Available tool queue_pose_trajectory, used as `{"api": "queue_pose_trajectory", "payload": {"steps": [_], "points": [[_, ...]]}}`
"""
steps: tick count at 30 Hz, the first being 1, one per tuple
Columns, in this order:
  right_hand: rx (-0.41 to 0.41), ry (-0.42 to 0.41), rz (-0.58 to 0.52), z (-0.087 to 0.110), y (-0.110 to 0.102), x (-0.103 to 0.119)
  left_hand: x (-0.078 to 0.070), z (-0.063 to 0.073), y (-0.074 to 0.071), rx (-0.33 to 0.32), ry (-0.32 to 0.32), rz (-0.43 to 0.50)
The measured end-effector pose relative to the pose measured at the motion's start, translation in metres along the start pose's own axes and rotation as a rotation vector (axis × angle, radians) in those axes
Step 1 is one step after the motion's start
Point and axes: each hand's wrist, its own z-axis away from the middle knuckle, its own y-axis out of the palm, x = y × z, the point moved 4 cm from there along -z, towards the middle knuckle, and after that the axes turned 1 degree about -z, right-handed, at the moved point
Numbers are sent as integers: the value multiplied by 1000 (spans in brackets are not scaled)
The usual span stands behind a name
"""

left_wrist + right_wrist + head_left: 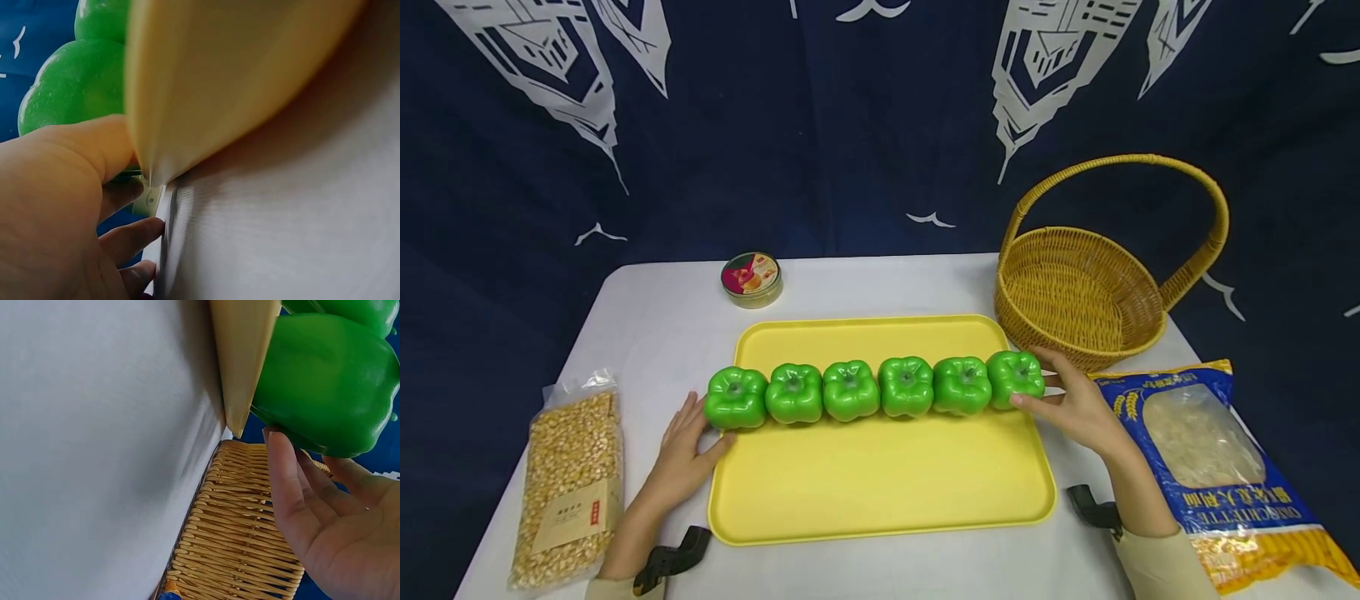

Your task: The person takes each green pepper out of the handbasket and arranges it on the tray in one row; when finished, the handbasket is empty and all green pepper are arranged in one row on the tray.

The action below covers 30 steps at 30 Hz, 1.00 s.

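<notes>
Several green bell peppers [850, 390] stand side by side in a straight row across a yellow tray [880, 483]. My left hand [683, 454] is at the row's left end, thumb apart from the fingers, beside the leftmost pepper [736, 398]. In the left wrist view its thumb lies against that pepper, near the tray's edge. At the other end, my right hand [1071, 404] touches the rightmost pepper [1015, 379] with spread thumb and fingers. The right wrist view shows these fingertips along the side of this pepper [325, 381], not wrapped round it.
A wicker basket [1138, 329] with a tall handle stands at the back right, close to the tray's corner. A round tin [752, 281] sits at the back left. Left lies a bag of corn kernels [574, 450]; right, a blue and yellow pasta bag [1206, 442].
</notes>
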Motion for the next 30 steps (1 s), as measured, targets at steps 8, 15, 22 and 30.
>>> {"api": "queue_pose_trajectory", "payload": {"steps": [8, 15, 22, 30], "points": [[-30, -53, 60, 8, -15, 9, -10, 8, -22, 79, -67, -48], [-234, -174, 199, -1, -47, 28, -30, 16, -66, 29, -81, -111], [-326, -224, 352, -21, -68, 42, -43, 1, -92, -198, 9, -286], [-265, -123, 393, -34, -71, 39, -35, -7, -93, -221, -27, -411]]}}
